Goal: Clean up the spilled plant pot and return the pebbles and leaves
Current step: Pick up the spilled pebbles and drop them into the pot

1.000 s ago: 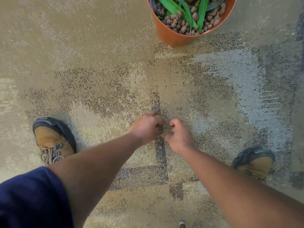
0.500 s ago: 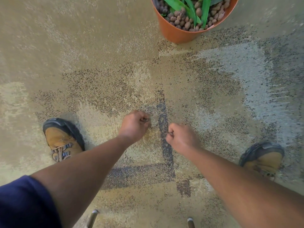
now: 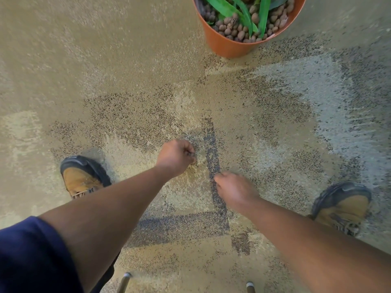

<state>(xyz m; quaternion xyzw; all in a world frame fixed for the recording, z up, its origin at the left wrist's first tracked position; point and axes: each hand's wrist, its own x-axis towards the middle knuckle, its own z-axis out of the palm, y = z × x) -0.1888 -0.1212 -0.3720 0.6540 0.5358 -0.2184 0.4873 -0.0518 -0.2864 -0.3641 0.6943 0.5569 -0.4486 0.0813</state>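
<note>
An orange plant pot (image 3: 230, 46) stands upright at the top of the view, filled with brown pebbles (image 3: 232, 28) and green leaves (image 3: 245, 11). My left hand (image 3: 176, 156) hovers low over the patterned carpet, its fingers curled into a fist around small pebbles, with a brownish bit showing at its fingertips. My right hand (image 3: 233, 188) is just to the right and nearer to me. It is blurred, its back faces the camera and its fingers bend down towards the dark carpet stripe. What lies under its fingers is hidden. The pot stands well beyond both hands.
My left shoe (image 3: 82, 178) and right shoe (image 3: 342, 206), tan with black toes, stand on either side of my hands. Two thin metal legs (image 3: 124, 280) (image 3: 249, 287) show at the bottom edge. The carpet (image 3: 105, 70) is beige with dark speckled patches.
My hands have drawn apart. The left one stays a fist, while the right has slid nearer to me along the dark stripe. The view has dropped closer to the floor.
</note>
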